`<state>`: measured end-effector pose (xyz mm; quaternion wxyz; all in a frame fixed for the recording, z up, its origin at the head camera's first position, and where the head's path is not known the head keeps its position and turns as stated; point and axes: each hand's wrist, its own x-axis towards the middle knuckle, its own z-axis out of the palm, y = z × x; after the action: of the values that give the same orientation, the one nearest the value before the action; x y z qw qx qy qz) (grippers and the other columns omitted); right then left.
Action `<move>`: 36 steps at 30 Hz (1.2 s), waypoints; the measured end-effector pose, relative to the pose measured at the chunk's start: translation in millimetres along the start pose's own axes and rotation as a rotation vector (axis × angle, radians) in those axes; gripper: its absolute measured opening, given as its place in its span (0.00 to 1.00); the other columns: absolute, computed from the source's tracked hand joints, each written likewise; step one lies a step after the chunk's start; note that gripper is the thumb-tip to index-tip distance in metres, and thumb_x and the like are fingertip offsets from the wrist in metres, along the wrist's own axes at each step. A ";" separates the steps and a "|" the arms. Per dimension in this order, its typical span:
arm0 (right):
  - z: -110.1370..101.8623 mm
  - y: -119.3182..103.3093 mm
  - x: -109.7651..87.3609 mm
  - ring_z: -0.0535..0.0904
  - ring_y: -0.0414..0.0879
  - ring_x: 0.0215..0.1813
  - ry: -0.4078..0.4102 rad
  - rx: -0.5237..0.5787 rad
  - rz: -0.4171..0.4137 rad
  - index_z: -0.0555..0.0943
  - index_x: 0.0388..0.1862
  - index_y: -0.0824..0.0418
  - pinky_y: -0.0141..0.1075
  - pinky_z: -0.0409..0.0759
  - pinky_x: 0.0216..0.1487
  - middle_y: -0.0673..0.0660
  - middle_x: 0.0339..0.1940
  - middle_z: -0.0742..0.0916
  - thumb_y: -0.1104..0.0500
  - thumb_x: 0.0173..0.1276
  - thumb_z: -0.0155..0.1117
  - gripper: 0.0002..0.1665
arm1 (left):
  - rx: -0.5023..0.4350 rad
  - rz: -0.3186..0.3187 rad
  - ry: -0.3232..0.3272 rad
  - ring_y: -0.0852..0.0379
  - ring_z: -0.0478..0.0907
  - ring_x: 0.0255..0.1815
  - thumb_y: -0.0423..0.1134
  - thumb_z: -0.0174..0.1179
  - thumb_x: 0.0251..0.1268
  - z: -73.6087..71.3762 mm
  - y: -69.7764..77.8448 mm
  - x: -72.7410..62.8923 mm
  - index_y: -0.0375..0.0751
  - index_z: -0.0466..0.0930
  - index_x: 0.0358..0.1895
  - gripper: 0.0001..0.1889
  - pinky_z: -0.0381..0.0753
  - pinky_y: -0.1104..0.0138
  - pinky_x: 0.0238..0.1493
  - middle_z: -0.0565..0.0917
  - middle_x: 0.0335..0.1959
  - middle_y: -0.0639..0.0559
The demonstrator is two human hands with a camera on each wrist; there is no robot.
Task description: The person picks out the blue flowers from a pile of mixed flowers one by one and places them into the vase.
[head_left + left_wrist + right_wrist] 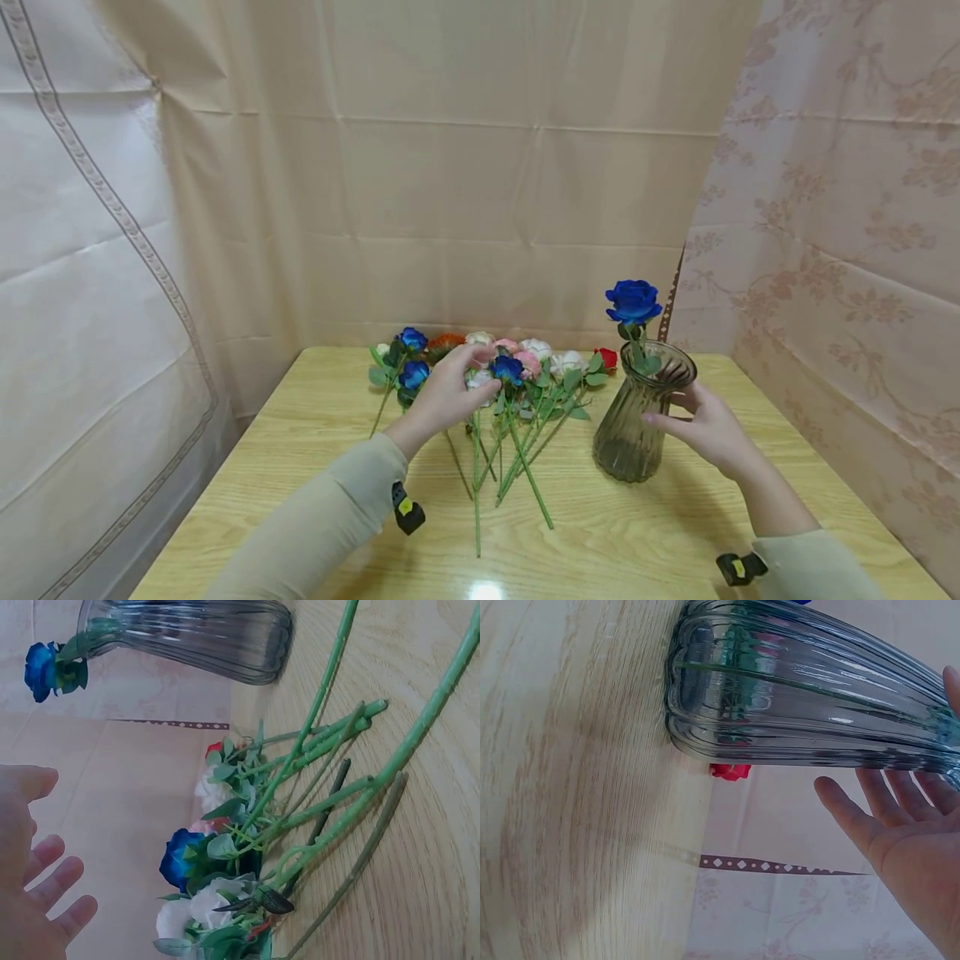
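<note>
Hovering just beside the loose flowers on the bench, my left hand has its fingers released. With my right hand I loosely grasp the upright glass vase, which stands right of the flowers, one blue rose inside, its bloom above the rim.

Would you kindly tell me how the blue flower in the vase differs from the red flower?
The blue flower stands nearly upright in the vase; the red flower lies on the table. In the head view, the blue flower looks larger than the red flower.
</note>
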<state>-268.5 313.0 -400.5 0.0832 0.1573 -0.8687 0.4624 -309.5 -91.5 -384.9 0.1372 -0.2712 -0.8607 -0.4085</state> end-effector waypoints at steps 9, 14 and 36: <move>-1.2 -0.6 -0.1 0.67 0.73 0.71 -0.006 -0.009 0.014 0.59 0.81 0.60 0.66 0.73 0.60 0.69 0.76 0.67 0.50 0.68 0.74 0.50 | 0.040 -0.068 -0.019 0.53 0.76 0.60 0.52 0.66 0.71 8.1 -6.0 1.7 0.50 0.72 0.69 0.28 0.79 0.55 0.57 0.78 0.61 0.53; -1.6 -1.4 0.1 0.66 0.73 0.71 -0.014 -0.010 0.021 0.58 0.82 0.59 0.66 0.73 0.60 0.70 0.77 0.66 0.51 0.68 0.74 0.51 | 0.040 -0.085 -0.042 0.48 0.77 0.60 0.52 0.66 0.71 14.7 -7.1 2.3 0.47 0.71 0.70 0.29 0.79 0.53 0.57 0.78 0.62 0.48; -0.3 -1.6 0.0 0.66 0.74 0.71 -0.021 0.008 0.016 0.56 0.83 0.58 0.67 0.73 0.59 0.71 0.77 0.65 0.52 0.68 0.74 0.52 | 0.108 -0.132 -0.114 0.46 0.77 0.59 0.53 0.65 0.71 43.3 -17.5 -0.8 0.45 0.76 0.66 0.26 0.79 0.54 0.54 0.78 0.61 0.50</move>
<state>-267.9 312.4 -399.0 0.0694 0.1555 -0.8688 0.4649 -319.5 -67.3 -423.4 0.0754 -0.2291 -0.9037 -0.3537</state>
